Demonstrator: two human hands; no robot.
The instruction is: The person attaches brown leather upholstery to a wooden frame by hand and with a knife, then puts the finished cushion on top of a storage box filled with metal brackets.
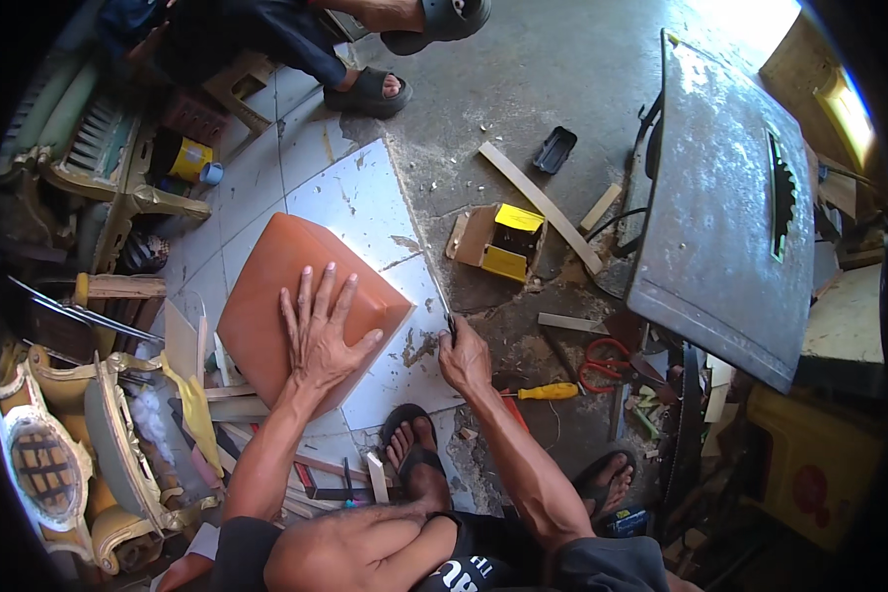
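My left hand [321, 331] lies flat with its fingers spread on an orange-brown padded seat cushion [281, 266]. The cushion rests on white floor tiles and has a smooth, leather-like cover. Just right of the cushion, apart from it, my right hand [466, 357] is closed round a slim dark-handled tool [451, 324]. A thin metal shaft or blade points away from me; its exact kind cannot be made out. Below that hand, a yellow-handled screwdriver [548, 392] and red-handled scissors [605, 365] lie on the floor.
A table saw [720, 217] with an exposed toothed blade stands at right. An opened cardboard box [498, 242] and a wood strip [543, 207] lie ahead. Carved gilded furniture frames [99, 444] crowd the left. Another person's sandalled foot [370, 94] is at the far side.
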